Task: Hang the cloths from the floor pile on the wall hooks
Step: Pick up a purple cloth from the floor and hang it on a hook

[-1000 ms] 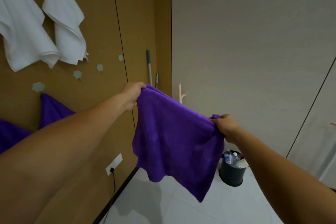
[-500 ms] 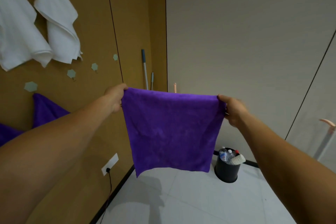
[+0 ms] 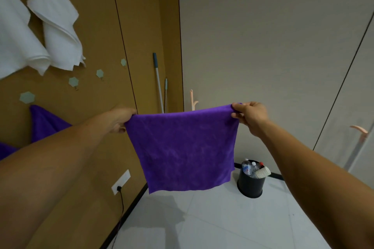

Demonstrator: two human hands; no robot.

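You have the purple cloth (image 3: 184,147) spread wide in front of you, held up in the air by its top edge. It hangs flat, with its bottom hem clear of the floor (image 3: 222,218). Your left hand (image 3: 121,119) grips the top left corner, fingers curled round the fabric. Your right hand (image 3: 250,117) pinches the top right corner between thumb and fingertips. The top edge runs taut from one hand to the other, the right end a touch higher.

On the brown wall panel (image 3: 97,26) to your left, two white cloths (image 3: 58,26) hang side by side up high. Below them a second purple cloth (image 3: 46,123) droops from the wall, partly hidden behind your left forearm. Bare hexagonal hooks (image 3: 73,82) dot the panel, one just above that hung cloth and others further right.

In the far corner two pole handles (image 3: 157,81) lean upright, and a peach peg stand (image 3: 192,100) pokes up just behind the held cloth's top edge. Far right on the floor sits a black bin (image 3: 251,185) stuffed with bottles and paper cups. Low on the panel, a white socket (image 3: 120,182) has a black cable plugged in.
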